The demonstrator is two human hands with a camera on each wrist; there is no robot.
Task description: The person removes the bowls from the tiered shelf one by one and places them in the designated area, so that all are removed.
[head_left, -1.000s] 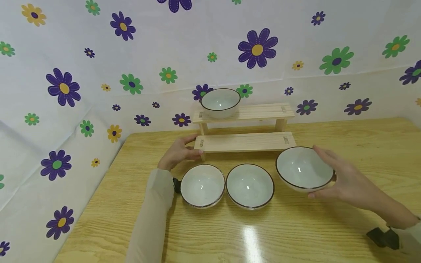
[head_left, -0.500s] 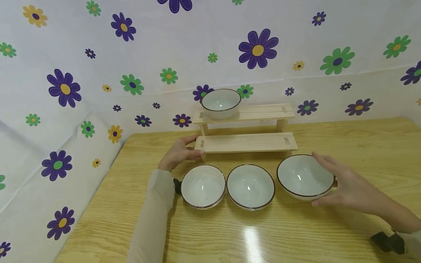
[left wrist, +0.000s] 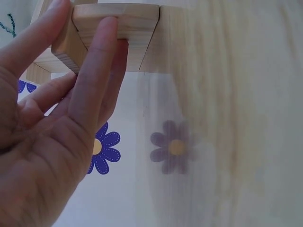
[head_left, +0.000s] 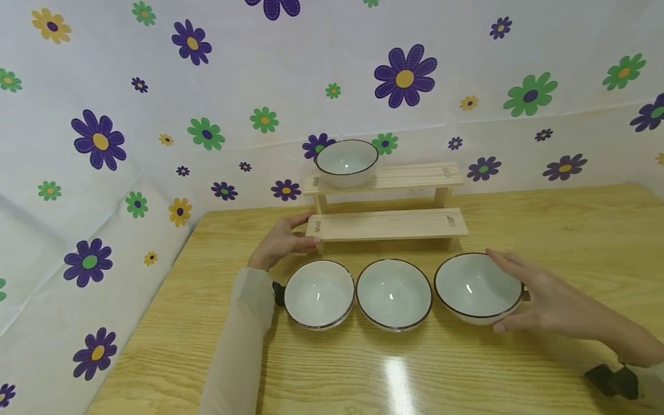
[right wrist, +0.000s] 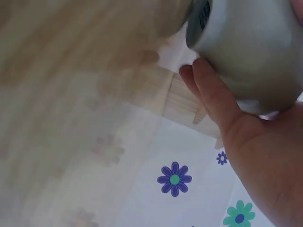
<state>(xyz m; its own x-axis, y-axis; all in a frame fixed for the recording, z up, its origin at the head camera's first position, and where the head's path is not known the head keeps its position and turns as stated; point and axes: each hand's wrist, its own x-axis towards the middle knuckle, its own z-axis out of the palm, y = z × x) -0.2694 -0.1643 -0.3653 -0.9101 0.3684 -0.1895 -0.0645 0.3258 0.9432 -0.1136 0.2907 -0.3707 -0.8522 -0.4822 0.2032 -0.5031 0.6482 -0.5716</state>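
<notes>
My right hand (head_left: 539, 294) holds a white bowl (head_left: 474, 288) with a dark rim by its right side, thumb near the front and fingers behind. In the right wrist view the foot of this bowl (right wrist: 255, 52) shows close over the tabletop, fingers along its underside. Two matching bowls, a left one (head_left: 319, 294) and a middle one (head_left: 394, 294), stand side by side to its left. My left hand (head_left: 280, 242) grips the left end of the lower board of a two-step wooden rack (head_left: 386, 225). In the left wrist view, fingers lie against the rack's end piece (left wrist: 116, 21).
Another white bowl (head_left: 346, 164) stands on the left part of the rack's upper board (head_left: 410, 176). A wood-grain table (head_left: 332, 374) lies under everything. Flower-printed cloth (head_left: 233, 69) hangs behind and along the left.
My right hand has brought its bowl down and toward me, level with the two bowls in front of the rack. My left hand has stayed at the rack's end.
</notes>
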